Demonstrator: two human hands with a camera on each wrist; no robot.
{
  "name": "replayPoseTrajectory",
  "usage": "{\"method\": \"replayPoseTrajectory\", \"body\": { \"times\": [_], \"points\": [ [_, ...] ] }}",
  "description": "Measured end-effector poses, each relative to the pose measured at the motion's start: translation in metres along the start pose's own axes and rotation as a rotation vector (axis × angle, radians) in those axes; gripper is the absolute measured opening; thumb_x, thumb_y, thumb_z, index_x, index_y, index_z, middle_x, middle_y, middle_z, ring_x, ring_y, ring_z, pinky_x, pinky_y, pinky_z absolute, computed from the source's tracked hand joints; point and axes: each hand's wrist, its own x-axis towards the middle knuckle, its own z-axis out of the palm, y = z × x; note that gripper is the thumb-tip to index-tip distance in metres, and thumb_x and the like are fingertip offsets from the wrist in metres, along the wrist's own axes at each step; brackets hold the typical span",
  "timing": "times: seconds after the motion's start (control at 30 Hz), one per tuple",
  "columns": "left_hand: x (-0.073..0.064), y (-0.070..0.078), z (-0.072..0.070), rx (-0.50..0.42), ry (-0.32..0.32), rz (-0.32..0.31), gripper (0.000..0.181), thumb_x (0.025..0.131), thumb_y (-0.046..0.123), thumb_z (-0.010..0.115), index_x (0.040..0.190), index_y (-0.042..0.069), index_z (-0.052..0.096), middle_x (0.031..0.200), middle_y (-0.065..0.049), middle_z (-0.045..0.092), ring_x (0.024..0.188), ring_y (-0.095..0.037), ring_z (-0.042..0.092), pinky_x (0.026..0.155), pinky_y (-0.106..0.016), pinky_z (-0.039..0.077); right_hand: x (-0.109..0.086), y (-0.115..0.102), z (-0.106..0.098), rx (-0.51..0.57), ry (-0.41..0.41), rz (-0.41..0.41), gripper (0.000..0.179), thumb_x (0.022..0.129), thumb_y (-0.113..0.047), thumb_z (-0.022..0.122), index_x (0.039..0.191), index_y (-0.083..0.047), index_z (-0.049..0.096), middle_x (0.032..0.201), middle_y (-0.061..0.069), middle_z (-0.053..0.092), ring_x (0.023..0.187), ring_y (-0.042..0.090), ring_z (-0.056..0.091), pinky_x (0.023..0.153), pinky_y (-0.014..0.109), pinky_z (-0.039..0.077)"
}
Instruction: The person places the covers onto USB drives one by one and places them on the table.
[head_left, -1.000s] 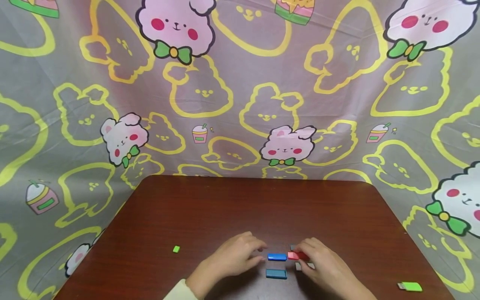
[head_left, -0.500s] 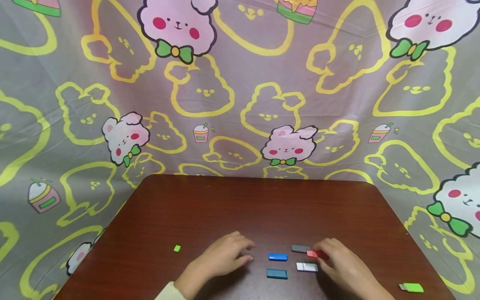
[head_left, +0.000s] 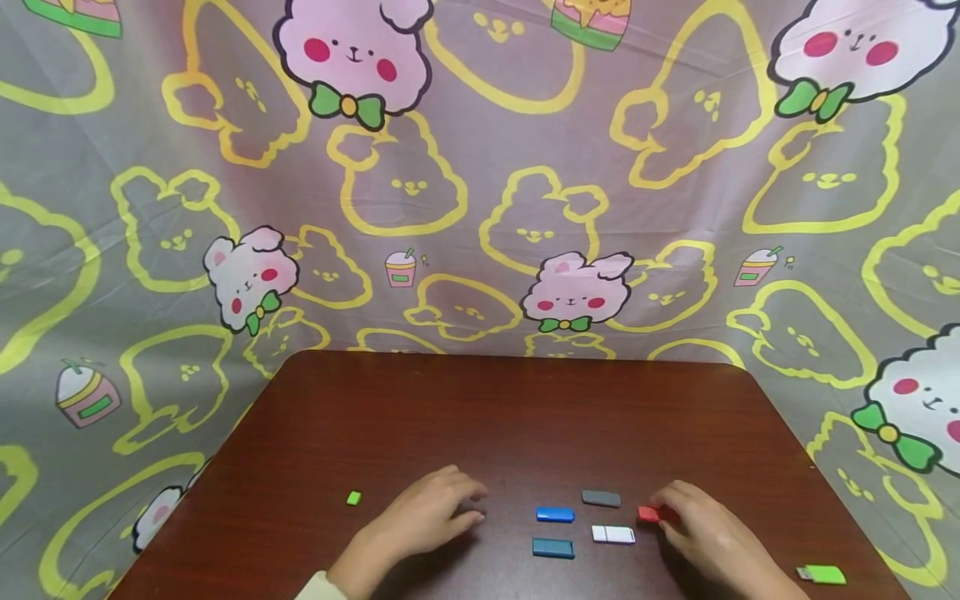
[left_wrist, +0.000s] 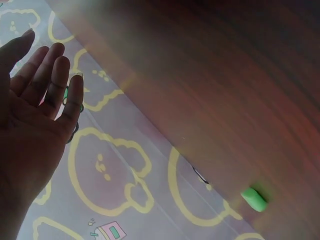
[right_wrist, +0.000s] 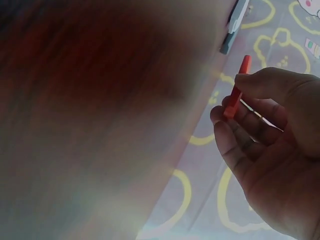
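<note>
My right hand pinches a red USB stick between thumb and fingers, to the right of the other sticks. In the right wrist view the red stick juts out past the thumb. My left hand holds nothing; its fingers are loosely bent above the table, left of the sticks. Between the hands lie a blue stick, a teal stick, a grey stick and a white stick. The left wrist view shows the left palm with its fingers extended.
A small green cap lies at the left on the brown table. At the right, near the table edge, is a green USB stick with its metal plug bare. A patterned cloth hangs behind and at both sides.
My right hand has moved to the right with the red stick, away from the blue one, uncovering the grey and white sticks. My left hand has drawn back to the left.
</note>
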Motion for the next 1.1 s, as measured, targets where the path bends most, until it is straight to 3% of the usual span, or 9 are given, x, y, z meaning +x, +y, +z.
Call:
{"method": "replayPoseTrajectory", "body": {
  "times": [0.1,0.23,0.33,0.47,0.67,1.1],
  "points": [
    [-0.004,-0.004,-0.001,-0.005,-0.001,-0.013,0.027,0.095,0.030,0.071,0.118,0.016,0.072,0.110,0.008,0.072,0.099,-0.006,0.061,0.085,-0.026,0.052,-0.001,0.005,0.002,-0.015,0.007,-0.009,0.028,0.073,-0.005,0.084,0.090,-0.021,0.069,0.087,-0.015,0.055,0.080,0.004,0.052,0.071,0.029,0.052],
    [-0.010,-0.010,-0.002,-0.005,0.010,-0.018,0.028,0.095,0.028,0.072,0.119,0.014,0.072,0.111,0.006,0.072,0.104,-0.010,0.064,0.100,-0.038,0.050,-0.002,0.010,0.004,-0.037,0.040,-0.037,0.027,0.072,-0.005,0.084,0.088,-0.021,0.069,0.086,-0.015,0.054,0.078,0.003,0.052,0.069,0.029,0.051],
    [-0.015,-0.015,-0.002,-0.002,0.012,-0.027,0.028,0.094,0.028,0.072,0.118,0.014,0.072,0.110,0.006,0.072,0.102,-0.011,0.063,0.098,-0.038,0.051,-0.001,0.015,0.005,-0.045,0.076,-0.074,0.028,0.071,-0.002,0.083,0.085,-0.021,0.067,0.082,-0.016,0.051,0.074,0.000,0.048,0.064,0.026,0.048],
    [-0.021,-0.021,-0.004,0.007,0.021,-0.036,0.027,0.094,0.029,0.073,0.117,0.015,0.072,0.108,0.007,0.072,0.096,-0.007,0.060,0.082,-0.027,0.052,0.000,0.019,0.006,-0.051,0.069,-0.109,0.029,0.070,-0.002,0.083,0.082,-0.021,0.065,0.079,-0.015,0.047,0.070,0.000,0.044,0.059,0.026,0.043],
    [-0.029,-0.029,-0.006,-0.008,0.009,-0.066,0.027,0.094,0.027,0.073,0.118,0.015,0.071,0.109,0.006,0.072,0.100,-0.009,0.061,0.086,-0.031,0.053,0.003,0.021,0.005,-0.107,0.002,-0.074,0.026,0.073,-0.008,0.084,0.081,-0.021,0.063,0.077,-0.013,0.046,0.069,0.005,0.045,0.059,0.028,0.042],
    [-0.051,-0.047,-0.015,-0.013,0.025,-0.163,0.027,0.093,0.026,0.074,0.117,0.015,0.071,0.108,0.008,0.070,0.101,-0.010,0.060,0.086,-0.035,0.053,0.004,0.025,0.005,-0.150,0.033,-0.121,0.028,0.071,-0.007,0.084,0.079,-0.023,0.062,0.078,-0.014,0.049,0.075,0.010,0.052,0.063,0.031,0.048]
  ]
}}
